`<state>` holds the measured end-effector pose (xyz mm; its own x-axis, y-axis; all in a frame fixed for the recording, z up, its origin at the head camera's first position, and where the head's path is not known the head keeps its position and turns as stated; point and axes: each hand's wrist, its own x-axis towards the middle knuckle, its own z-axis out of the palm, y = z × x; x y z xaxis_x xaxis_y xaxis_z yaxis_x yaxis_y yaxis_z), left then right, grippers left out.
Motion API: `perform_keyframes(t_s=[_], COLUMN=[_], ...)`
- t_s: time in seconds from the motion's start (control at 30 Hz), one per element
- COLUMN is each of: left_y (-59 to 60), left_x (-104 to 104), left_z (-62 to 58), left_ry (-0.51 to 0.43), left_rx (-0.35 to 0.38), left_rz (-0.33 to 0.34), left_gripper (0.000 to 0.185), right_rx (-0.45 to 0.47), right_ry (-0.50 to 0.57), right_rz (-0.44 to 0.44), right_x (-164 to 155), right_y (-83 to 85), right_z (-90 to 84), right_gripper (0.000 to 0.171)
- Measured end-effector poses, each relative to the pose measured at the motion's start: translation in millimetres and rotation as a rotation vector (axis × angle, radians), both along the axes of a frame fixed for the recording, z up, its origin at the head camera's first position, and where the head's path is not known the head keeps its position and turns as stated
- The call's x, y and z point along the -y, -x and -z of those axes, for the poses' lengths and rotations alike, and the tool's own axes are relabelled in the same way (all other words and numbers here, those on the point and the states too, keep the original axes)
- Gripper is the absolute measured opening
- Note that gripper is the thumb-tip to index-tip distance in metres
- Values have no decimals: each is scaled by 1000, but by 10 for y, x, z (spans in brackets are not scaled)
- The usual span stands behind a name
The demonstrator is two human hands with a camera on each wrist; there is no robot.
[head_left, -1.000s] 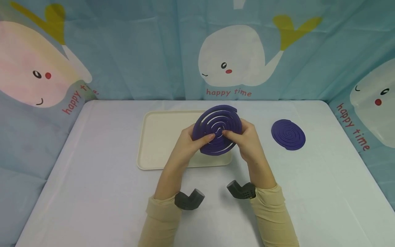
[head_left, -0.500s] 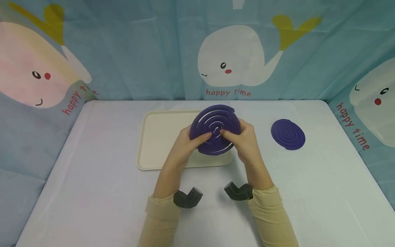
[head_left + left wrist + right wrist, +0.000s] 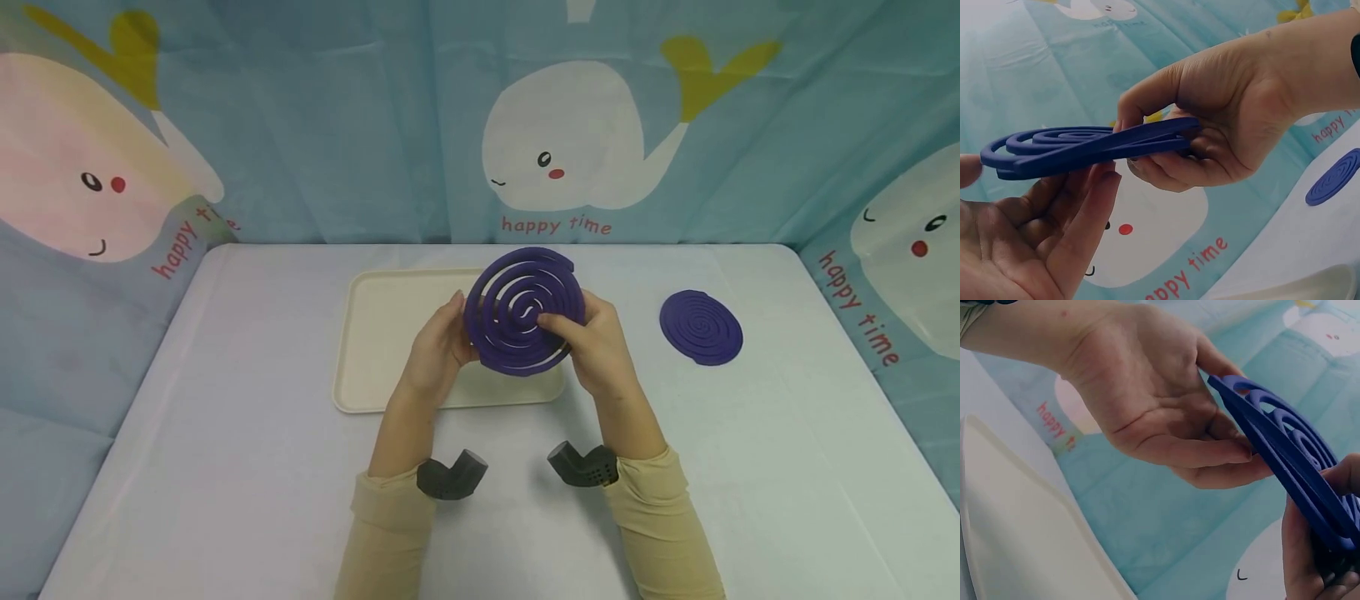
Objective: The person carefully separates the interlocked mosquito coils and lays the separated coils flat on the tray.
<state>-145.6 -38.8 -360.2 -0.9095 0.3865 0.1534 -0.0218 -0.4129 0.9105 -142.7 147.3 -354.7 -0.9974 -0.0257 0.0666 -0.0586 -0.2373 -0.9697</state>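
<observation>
From the head view you hold the purple spiral double coil (image 3: 525, 310) above the cream plastic tray (image 3: 390, 333), right hand (image 3: 596, 346) pinching it, while in the left wrist view your left hand (image 3: 1035, 231) cradles it with fingers (image 3: 1082, 219) relaxed, and the right wrist view shows its halves unseparated.

White table (image 3: 225, 467) w/ cream tray (image 3: 390, 333), purple coil (image 3: 701, 327), prob. flat.
</observation>
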Motion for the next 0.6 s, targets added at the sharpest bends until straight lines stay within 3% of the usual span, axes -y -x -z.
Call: perform_keyframes(t_s=[0.17, 0.27, 0.4, 0.6], left_y=[12, 18, 22, 43], left_x=[23, 58, 127, 180], left_z=[36, 52, 48, 50], left_ry=[-38, -23, 80, 230], left_rx=[-6, -49, -117, -112], left_rz=[9, 21, 32, 43], left_gripper=[41, 37, 30, 34], right_rx=[6, 5, -4, -25], right_ry=[15, 10, -27, -98], right_rz=[-14, -25, -51, -98], right_x=[-1, -14, -45, -89], right_y=[-7, -7, -2, 4], right_z=[-12, -8, -3, -4], right_gripper=[32, 29, 28, 35])
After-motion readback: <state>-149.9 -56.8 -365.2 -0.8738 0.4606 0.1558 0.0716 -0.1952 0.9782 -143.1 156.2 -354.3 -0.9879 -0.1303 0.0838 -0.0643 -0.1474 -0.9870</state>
